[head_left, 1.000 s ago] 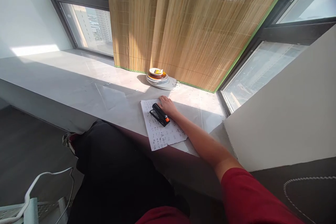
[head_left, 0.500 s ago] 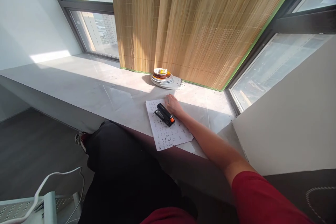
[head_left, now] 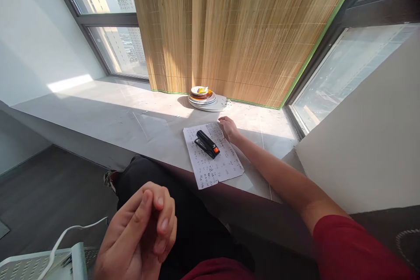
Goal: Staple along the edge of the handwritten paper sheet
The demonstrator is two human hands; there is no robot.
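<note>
A black stapler [head_left: 207,144] with an orange patch lies at a slant on a white sheet of paper [head_left: 226,167] covered in handwriting. My right hand [head_left: 229,128] rests at the paper's upper right edge, its fingers stretched out and nothing visible in them. Low in the view, close to the camera, my left hand [head_left: 141,227] is raised in front of my leg. Its fingers curl in toward the thumb, and I see no object between them. The inside of that palm is partly hidden.
A stack of plates [head_left: 202,99] with a small yellow item on top stands on the pale ledge [head_left: 147,127] behind the paper. The bamboo blind [head_left: 216,30] hangs behind it. A perforated white surface with a cable [head_left: 62,238] is at lower left.
My left hand has come into view from below. My right hand has shifted slightly right and uncurled, uncovering the paper's upper right part. The stapler lies as before.
</note>
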